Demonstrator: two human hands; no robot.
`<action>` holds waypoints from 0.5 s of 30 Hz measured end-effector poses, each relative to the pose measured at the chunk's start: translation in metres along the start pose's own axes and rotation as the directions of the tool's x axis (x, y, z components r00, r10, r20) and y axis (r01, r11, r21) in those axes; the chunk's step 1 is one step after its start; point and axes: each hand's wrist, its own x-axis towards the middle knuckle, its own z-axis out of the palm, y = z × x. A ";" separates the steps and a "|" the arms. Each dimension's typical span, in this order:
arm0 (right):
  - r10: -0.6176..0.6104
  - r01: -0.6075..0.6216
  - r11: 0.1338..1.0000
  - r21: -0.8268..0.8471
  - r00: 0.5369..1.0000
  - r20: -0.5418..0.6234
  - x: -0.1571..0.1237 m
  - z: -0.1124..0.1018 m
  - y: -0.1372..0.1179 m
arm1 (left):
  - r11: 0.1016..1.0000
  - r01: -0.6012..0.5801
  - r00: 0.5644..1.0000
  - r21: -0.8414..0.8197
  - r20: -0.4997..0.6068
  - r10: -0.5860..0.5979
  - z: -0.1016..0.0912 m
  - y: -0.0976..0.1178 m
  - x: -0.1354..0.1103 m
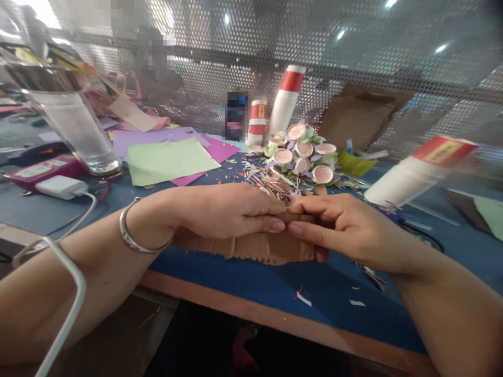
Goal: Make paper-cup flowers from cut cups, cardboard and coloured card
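A torn strip of brown cardboard point(255, 248) with a ragged lower edge lies low over the blue tabletop. My left hand point(231, 212), with a silver bangle at the wrist, is closed over its upper side from the left. From the right, my right hand point(334, 225) pinches the cardboard's other end, and one fingertip shows below it. The thumbs of both hands almost meet at the middle. Just beyond my fingers is a heap of shredded paper strips point(271, 180). The cardboard's upper edge is hidden by my hands.
Cut cup bottoms point(303, 150) with paper scraps are piled behind the shreds. Stacked paper cups point(285, 102) stand behind, and another cup stack point(416, 173) leans at right. Coloured sheets point(173, 161) and a clear bottle point(78, 131) are at left. A white cable point(74, 293) crosses my left forearm.
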 end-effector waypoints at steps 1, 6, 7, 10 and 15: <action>0.007 -0.007 0.999 0.048 1.000 0.019 -0.001 0.000 -0.001 | 0.998 -0.036 0.999 -0.054 -0.006 0.036 -0.001 0.000 0.001; 0.003 0.005 0.986 0.169 0.999 -0.043 -0.007 0.000 -0.006 | 0.940 -0.096 0.994 -0.327 -0.088 0.071 0.005 0.001 0.005; -0.017 0.031 0.981 0.189 0.997 -0.077 -0.008 0.001 -0.008 | 0.913 -0.091 0.992 -0.398 -0.111 0.051 0.008 0.002 0.006; -0.091 0.137 0.960 0.243 0.977 -0.194 -0.009 0.005 -0.014 | 0.773 -0.056 0.990 -0.632 -0.138 -0.042 0.015 0.005 0.005; -0.131 0.207 0.950 0.232 0.943 -0.307 -0.012 0.011 -0.019 | 0.469 -0.006 0.989 -0.883 -0.075 -0.131 0.023 0.010 0.007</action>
